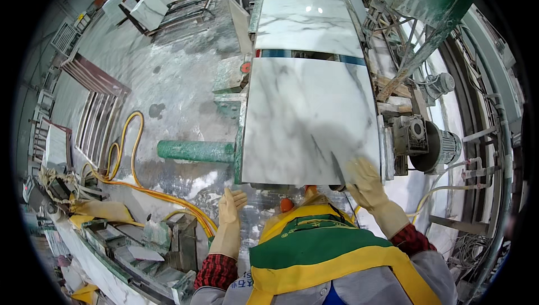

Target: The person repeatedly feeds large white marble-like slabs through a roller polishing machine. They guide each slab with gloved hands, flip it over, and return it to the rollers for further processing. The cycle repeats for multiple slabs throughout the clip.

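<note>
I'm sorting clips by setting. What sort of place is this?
Probably a stone or tile workshop: glossy, grey-veined slabs lie in a row, a motor sits to their right, and a slatted rack stands on the stained floor.

The left hand (229,208) and right hand (368,184) wear long cream gloves (392,218). Red-and-black checked cuffs (217,272), grey shirt (365,285) with blue marks (242,281), green-and-yellow apron (314,251).

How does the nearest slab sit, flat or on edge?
Flat: the white slab shows its broad veined face upward, the right hand at its near-right corner.
</note>
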`<move>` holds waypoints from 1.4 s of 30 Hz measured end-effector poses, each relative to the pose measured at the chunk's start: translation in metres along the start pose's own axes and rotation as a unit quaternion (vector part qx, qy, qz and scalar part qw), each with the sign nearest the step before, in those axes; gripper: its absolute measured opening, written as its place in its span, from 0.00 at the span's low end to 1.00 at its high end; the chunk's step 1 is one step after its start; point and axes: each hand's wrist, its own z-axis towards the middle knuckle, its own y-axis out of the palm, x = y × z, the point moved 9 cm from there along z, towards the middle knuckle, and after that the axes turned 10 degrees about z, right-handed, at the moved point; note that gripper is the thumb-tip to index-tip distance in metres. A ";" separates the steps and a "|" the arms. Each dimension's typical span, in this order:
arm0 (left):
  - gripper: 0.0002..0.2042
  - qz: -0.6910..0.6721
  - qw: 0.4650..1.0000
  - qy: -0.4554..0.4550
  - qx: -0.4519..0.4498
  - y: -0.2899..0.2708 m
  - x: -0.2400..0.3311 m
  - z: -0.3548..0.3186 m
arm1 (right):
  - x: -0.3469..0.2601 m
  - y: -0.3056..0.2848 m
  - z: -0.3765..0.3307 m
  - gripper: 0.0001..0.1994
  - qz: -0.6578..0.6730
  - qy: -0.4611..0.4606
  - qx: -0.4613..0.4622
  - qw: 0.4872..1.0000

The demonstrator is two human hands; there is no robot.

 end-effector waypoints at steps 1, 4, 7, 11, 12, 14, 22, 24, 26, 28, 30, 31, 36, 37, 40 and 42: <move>0.37 -0.007 1.000 -0.005 -0.005 -0.003 -0.010 0.000 | 0.006 0.031 0.006 0.26 -0.015 -0.007 -0.060 0.998; 0.37 -0.010 1.000 -0.024 -0.017 -0.011 -0.021 -0.021 | -0.010 0.063 0.042 0.27 -0.018 -0.091 -0.046 0.995; 0.37 -0.010 1.000 -0.017 -0.016 -0.019 -0.023 -0.045 | -0.048 0.114 0.075 0.28 0.034 -0.179 -0.122 0.976; 0.36 -0.036 0.998 -0.039 0.023 -0.036 -0.038 -0.068 | -0.116 0.147 0.132 0.27 0.097 -0.233 -0.054 0.966; 0.36 -0.038 0.998 -0.037 0.026 -0.039 -0.043 -0.074 | -0.131 0.157 0.144 0.27 0.107 -0.226 -0.050 0.967; 0.36 -0.040 0.998 -0.036 0.034 -0.042 -0.051 -0.085 | -0.155 0.172 0.165 0.27 0.122 -0.211 -0.041 0.969; 0.34 -0.051 0.996 -0.069 0.014 -0.024 -0.070 -0.085 | -0.140 0.157 0.163 0.27 0.095 -0.212 -0.042 0.972; 0.34 -0.048 0.997 -0.059 -0.012 -0.016 -0.066 -0.076 | -0.124 0.148 0.150 0.27 0.096 -0.197 -0.044 0.975; 0.33 -0.032 0.997 -0.047 -0.045 -0.002 -0.054 -0.065 | -0.101 0.134 0.132 0.28 0.095 -0.172 -0.032 0.980; 0.33 -0.008 0.997 -0.035 -0.072 0.013 -0.037 -0.056 | -0.077 0.117 0.114 0.29 0.078 -0.134 -0.046 0.987; 0.34 0.009 0.995 -0.025 -0.098 0.030 -0.020 -0.045 | -0.050 0.100 0.095 0.29 0.044 -0.086 -0.062 0.993; 0.34 0.018 0.994 -0.017 -0.109 0.038 -0.013 -0.039 | -0.036 0.090 0.084 0.30 0.028 -0.076 -0.056 0.995; 0.31 0.030 0.989 0.001 -0.147 0.076 0.031 -0.035 | 0.039 0.032 0.017 0.31 -0.048 -0.004 -0.009 0.999; 0.29 0.026 0.989 0.011 -0.146 0.077 0.036 -0.032 | 0.049 0.019 0.008 0.30 -0.039 0.031 -0.006 0.999; 0.28 0.021 0.987 0.005 -0.157 0.090 0.053 -0.027 | 0.081 -0.015 -0.032 0.27 -0.028 0.109 0.041 0.993; 0.30 0.042 0.986 0.009 -0.158 0.097 0.063 -0.026 | 0.104 -0.019 -0.064 0.25 -0.038 0.116 0.122 0.985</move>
